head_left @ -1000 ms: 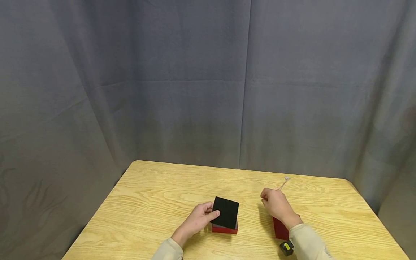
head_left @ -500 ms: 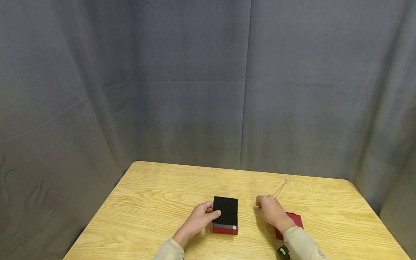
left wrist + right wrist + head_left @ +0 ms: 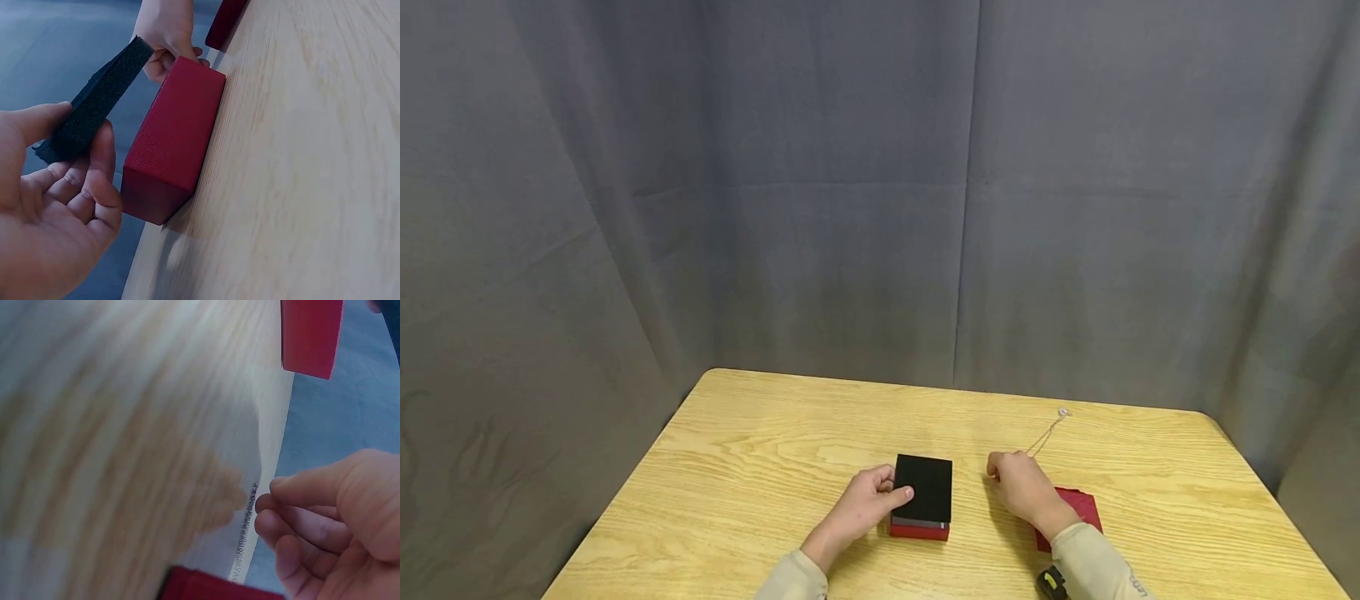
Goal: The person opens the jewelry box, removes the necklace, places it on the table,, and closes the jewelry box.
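Note:
My left hand (image 3: 861,504) pinches a square black foam pad (image 3: 931,483) between thumb and fingers. The pad is tilted above a small red box (image 3: 919,531) that stands on the table. In the left wrist view the foam (image 3: 100,97) shows its thick edge beside the red box (image 3: 178,125), apart from it. My right hand (image 3: 1022,485) is low over the table, thumb and fingertips brought together. A thin necklace (image 3: 1043,437) runs from under this hand to a small pendant (image 3: 1063,412). In the right wrist view the chain (image 3: 245,528) meets the fingertips, which partly hide its end.
A red square piece (image 3: 1078,504) lies under my right forearm, partly covered by it. A small black object with a yellow mark (image 3: 1051,582) sits by the right sleeve. The wooden table (image 3: 790,417) ends at a grey curtain (image 3: 850,250).
My right hand has shifted left and slightly nearer, and more of the necklace chain shows behind it; the pendant has stayed put. The left hand has levelled and straightened the foam pad slightly.

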### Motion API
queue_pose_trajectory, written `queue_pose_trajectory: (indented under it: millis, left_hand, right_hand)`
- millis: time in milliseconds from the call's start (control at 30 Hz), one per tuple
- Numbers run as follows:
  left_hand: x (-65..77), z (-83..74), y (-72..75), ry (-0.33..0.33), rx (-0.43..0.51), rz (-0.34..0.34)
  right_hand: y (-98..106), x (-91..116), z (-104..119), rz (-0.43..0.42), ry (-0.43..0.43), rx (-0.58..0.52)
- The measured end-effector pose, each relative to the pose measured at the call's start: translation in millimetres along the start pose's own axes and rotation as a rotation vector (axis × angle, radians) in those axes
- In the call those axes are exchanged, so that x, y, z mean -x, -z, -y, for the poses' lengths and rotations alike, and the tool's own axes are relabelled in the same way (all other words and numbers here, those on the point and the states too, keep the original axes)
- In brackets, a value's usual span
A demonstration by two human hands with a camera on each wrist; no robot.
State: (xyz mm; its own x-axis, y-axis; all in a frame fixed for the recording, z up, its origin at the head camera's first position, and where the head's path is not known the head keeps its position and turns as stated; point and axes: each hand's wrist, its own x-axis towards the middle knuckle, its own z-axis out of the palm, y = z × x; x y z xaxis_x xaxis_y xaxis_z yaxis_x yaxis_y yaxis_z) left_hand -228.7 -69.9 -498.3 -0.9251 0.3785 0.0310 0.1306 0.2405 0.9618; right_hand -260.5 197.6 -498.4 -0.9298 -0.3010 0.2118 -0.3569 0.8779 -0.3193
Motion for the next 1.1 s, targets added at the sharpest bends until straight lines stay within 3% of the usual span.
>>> queue_pose_trajectory:
  millis: [333,633,1100]
  left_hand:
    - [-0.2,-1.4,-0.1,0.004,0.022,0.001]
    - [-0.8,-0.9,-0.8,0.0,0.037,0.004]
    - [-0.5,-1.2,-2.2,-0.022,0.04,0.006]
  right_hand:
    - [10,-2,7,0.0,-0.035,-0.066]
    - [20,-4,16,0.004,-0.059,-0.218]
    - [27,1,36,0.098,-0.072,-0.538]
